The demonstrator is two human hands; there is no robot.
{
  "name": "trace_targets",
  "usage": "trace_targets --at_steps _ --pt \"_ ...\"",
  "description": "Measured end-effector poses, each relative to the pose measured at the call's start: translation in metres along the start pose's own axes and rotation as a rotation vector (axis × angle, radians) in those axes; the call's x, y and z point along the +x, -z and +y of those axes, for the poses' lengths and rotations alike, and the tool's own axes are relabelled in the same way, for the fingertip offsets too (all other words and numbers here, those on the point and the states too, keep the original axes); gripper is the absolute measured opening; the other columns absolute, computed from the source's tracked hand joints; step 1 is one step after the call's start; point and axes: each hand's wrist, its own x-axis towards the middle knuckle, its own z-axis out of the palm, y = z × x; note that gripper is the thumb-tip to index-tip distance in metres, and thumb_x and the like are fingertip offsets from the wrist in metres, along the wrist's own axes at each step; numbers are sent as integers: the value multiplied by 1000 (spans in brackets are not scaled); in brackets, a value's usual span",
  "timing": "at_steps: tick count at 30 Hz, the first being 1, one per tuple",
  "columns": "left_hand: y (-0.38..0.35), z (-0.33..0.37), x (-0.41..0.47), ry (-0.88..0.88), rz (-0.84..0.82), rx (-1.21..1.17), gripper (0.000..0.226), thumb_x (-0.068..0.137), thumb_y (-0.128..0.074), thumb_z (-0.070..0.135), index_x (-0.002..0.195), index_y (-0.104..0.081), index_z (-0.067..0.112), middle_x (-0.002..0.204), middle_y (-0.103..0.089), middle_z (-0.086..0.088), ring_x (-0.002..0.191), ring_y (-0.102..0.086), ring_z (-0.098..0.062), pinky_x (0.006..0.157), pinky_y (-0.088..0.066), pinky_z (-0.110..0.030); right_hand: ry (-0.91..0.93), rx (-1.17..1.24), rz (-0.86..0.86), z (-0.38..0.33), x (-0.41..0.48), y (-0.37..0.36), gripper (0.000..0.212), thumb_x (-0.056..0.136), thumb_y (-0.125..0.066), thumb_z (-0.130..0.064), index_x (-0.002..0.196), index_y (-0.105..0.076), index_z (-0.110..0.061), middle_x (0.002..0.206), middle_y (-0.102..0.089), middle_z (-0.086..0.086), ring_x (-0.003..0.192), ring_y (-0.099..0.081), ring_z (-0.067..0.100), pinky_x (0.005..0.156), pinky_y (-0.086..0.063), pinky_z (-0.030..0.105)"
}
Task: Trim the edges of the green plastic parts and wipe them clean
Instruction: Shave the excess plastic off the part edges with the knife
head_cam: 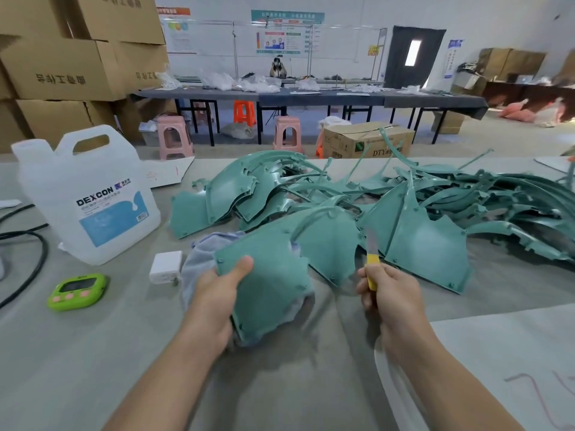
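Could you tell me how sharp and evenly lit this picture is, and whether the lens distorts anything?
Head view: soft, even light, only faint shadows under the green plastic part in the left hand; the utility knife in the right hand has a blurred blade; the wide lens tilts the cardboard boxes; wall posters too soft to read.

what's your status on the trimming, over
Left hand grips green plastic part over the cloth. Right hand grips yellow utility knife, blade up. Pile of green parts behind, not in the way.
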Motion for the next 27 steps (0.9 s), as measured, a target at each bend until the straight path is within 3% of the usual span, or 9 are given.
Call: trace_targets --at_steps 5,10,14,15,16,18,20,24,27 --pt "30 14 12 53 73 -65 27 94 -68 27 120 -71 21 108 -76 -14 92 -74 -30 69 -58 -35 168 -65 -75 -3 -8 -7 27 100 -53 -10 77 -67 -4 58 -62 8 42 -43 15 40 -36 22" --pt "36 19 -1 238 -65 72 28 90 -72 34 104 -79 11 101 -77 -15 82 -76 -28 57 -60 -31 504 -234 -73 -1 -15 -11 26 99 -56 -26 75 -64 -18 61 -63 7 49 -47 23 49 -39 37" --pt "30 27 -15 280 -137 53 36 76 -78 34 99 -81 6 105 -76 -19 94 -73 -34 91 -55 -43 619 -345 9 2 -17 -11 31 93 -46 -45 76 -59 -23 62 -60 0 51 -49 22 51 -41 39" --pt "29 29 -18 295 -164 36 36 72 -79 34 92 -82 5 99 -76 -19 88 -74 -33 88 -58 -40 639 -371 45 2 -17 -9 32 94 -45 -46 76 -59 -23 61 -58 -1 51 -48 20 51 -40 37" --pt "27 33 -22 312 -189 20 31 70 -78 33 81 -82 4 87 -77 -18 73 -75 -29 71 -61 -32 663 -396 82 2 -17 -7 34 96 -45 -47 77 -59 -23 61 -58 -3 52 -49 18 52 -40 36" --pt "24 37 -28 329 -227 -9 29 73 -73 29 56 -76 5 56 -68 -14 39 -63 -20 37 -47 -16 701 -426 134 1 -17 -5 35 99 -43 -46 78 -59 -23 65 -59 -6 57 -53 17 54 -42 35" --pt "18 39 -34 337 -244 -18 31 72 -72 26 48 -72 6 45 -60 -11 29 -55 -17 30 -38 -13 718 -447 159 -1 -19 -5 35 100 -42 -47 79 -59 -25 70 -61 -10 61 -56 15 57 -44 32" --pt "11 31 -39 351 -271 -32 30 76 -73 28 53 -76 8 53 -66 -11 36 -61 -19 33 -43 -17 791 -511 165 -5 -23 -6 35 105 -43 -45 81 -58 -25 67 -60 -9 62 -56 12 54 -39 22" --pt "6 22 -40 394 -298 -63 25 73 -74 29 77 -82 5 90 -77 -18 69 -76 -24 51 -56 -25 903 -563 66 -4 -28 -7 28 106 -49 -35 82 -58 -23 63 -55 -7 60 -51 14 52 -36 24"
